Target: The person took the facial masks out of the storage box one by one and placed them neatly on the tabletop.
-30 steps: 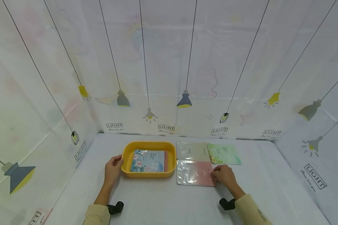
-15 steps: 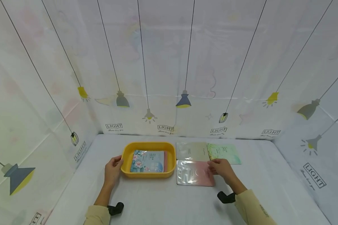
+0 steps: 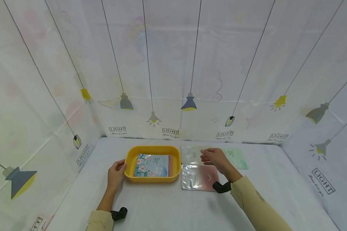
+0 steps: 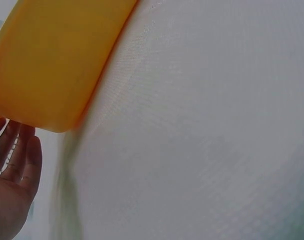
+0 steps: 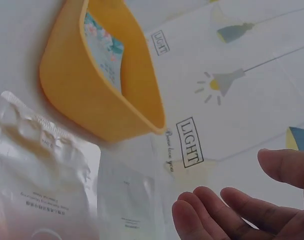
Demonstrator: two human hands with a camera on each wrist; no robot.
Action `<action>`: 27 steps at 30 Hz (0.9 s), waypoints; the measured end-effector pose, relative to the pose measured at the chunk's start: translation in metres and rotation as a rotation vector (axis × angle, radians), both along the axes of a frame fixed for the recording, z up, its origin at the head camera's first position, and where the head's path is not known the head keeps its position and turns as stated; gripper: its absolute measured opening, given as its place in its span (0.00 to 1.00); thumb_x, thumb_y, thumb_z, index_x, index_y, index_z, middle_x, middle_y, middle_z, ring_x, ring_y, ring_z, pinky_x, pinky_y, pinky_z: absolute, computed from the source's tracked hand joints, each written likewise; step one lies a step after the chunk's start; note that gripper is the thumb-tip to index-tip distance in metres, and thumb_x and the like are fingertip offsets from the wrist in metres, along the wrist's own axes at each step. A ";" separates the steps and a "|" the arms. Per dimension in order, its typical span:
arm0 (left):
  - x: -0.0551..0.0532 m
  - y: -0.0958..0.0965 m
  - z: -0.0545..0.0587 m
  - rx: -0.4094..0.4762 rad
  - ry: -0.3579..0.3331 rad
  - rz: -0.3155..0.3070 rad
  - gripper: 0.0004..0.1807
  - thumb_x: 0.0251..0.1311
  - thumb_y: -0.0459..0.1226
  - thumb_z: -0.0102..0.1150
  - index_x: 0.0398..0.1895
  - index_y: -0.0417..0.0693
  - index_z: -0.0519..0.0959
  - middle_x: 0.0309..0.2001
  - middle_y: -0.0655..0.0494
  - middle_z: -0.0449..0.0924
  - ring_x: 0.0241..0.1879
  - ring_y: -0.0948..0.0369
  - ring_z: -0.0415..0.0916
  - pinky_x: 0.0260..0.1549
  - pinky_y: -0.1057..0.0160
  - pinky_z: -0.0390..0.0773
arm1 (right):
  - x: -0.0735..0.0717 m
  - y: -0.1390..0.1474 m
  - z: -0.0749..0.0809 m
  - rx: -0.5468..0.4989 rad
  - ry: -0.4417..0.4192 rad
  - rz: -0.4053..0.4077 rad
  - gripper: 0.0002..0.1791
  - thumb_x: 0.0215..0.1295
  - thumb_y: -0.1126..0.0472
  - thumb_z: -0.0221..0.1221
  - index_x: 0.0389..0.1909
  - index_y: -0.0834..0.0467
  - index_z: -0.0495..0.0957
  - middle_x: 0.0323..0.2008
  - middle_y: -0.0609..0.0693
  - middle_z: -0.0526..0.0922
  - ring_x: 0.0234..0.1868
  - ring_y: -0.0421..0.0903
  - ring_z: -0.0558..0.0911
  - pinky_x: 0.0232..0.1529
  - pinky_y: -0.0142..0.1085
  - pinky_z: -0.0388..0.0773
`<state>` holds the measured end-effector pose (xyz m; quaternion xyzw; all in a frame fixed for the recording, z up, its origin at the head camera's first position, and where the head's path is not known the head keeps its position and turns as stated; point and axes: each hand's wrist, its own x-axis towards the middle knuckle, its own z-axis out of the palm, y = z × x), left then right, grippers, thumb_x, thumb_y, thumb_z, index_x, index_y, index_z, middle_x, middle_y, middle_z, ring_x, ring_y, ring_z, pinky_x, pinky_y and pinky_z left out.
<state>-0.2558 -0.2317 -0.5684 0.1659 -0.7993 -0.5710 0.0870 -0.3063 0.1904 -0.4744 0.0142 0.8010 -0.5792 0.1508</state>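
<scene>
My R grip [image 3: 215,158] loosely open, empty, over beige pkt [image 3: 191,155]; L grip [image 3: 115,173], fingers relaxed, touches yellow tray [image 3: 153,180] at L end, prob. to steady it. Blue pkt [image 3: 153,165] inside; pink pkt [image 3: 195,179] beside tray.

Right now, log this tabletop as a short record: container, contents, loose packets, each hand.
Container: yellow tray
Contents: blue floral packet, a pink edge showing at its right
Loose packets: pink-silver packet in front, beige packet and green packet behind
Left hand: touching the tray's left end
Right hand: over the beige and green packets, holding nothing
</scene>
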 end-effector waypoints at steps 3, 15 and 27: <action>0.001 0.000 0.001 -0.003 -0.009 0.000 0.21 0.71 0.43 0.50 0.62 0.43 0.72 0.61 0.46 0.74 0.57 0.53 0.74 0.48 0.78 0.75 | -0.004 -0.012 0.007 -0.001 -0.012 0.009 0.26 0.71 0.51 0.54 0.58 0.69 0.72 0.50 0.65 0.81 0.46 0.52 0.84 0.56 0.50 0.78; -0.002 -0.001 0.000 -0.003 -0.012 0.000 0.20 0.71 0.43 0.50 0.61 0.44 0.73 0.61 0.47 0.75 0.57 0.53 0.74 0.53 0.72 0.76 | -0.019 -0.076 0.021 -0.029 -0.048 0.013 0.25 0.71 0.53 0.55 0.57 0.69 0.74 0.51 0.67 0.80 0.48 0.57 0.83 0.57 0.50 0.77; -0.001 -0.002 -0.001 0.000 -0.004 -0.001 0.21 0.70 0.43 0.51 0.61 0.43 0.73 0.60 0.46 0.75 0.57 0.52 0.74 0.50 0.73 0.77 | -0.022 -0.125 0.014 -0.028 -0.087 0.006 0.25 0.68 0.54 0.58 0.55 0.70 0.74 0.51 0.66 0.80 0.49 0.60 0.83 0.53 0.48 0.80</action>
